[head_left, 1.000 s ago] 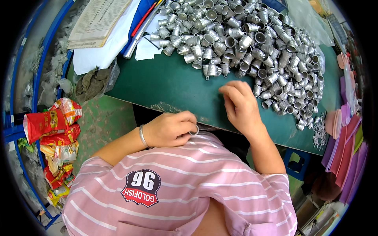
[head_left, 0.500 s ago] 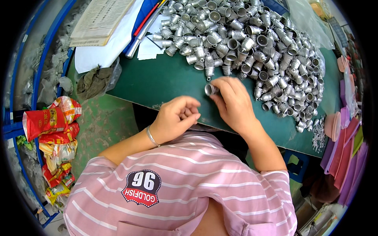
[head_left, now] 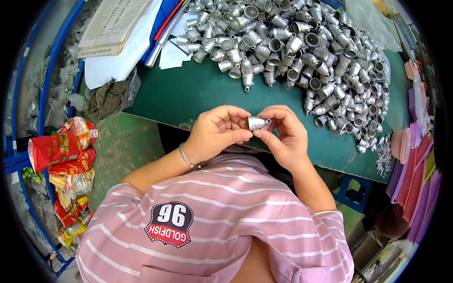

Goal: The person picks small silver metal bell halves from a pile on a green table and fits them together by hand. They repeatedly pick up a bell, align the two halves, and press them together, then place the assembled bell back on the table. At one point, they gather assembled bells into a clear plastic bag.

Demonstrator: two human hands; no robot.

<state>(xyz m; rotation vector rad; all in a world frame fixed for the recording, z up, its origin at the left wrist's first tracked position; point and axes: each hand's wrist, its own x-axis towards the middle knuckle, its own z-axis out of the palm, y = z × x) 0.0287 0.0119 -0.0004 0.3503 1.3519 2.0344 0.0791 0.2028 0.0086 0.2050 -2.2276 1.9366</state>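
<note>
Both hands are up at the near edge of the green counter (head_left: 188, 101), and between them sits one small silver metal bell (head_left: 257, 123), lying on its side in the air. Its wide mouth points to the person's left, its little loop to the right, and raised marks show on its wall. The left hand (head_left: 210, 132) is in at the mouth end, index finger at the rim, thumb reaching in just below, a narrow gap with the bell's edge in it. Over on the other side, the right hand (head_left: 286, 134) has its fingers bent around the loop end, index finger above, thumb underneath, holding the bell in a narrow pinch. A silver bracelet (head_left: 185, 154) shines on the left wrist.

Beyond the hands, well apart from them, a big heap of matching bells (head_left: 292, 47) spreads across the far and right parts of the counter, tumbled every which way. A scatter of tiny silver pieces (head_left: 384, 158) lies near its lower right end. Far left, there's a printed booklet (head_left: 111, 28) on white paper (head_left: 113, 68), with a red pen (head_left: 167, 21) and a metal rod (head_left: 153, 59) alongside. Below those, a clear tub (head_left: 134, 89) holds a crumpled dark cloth (head_left: 108, 99).
</note>
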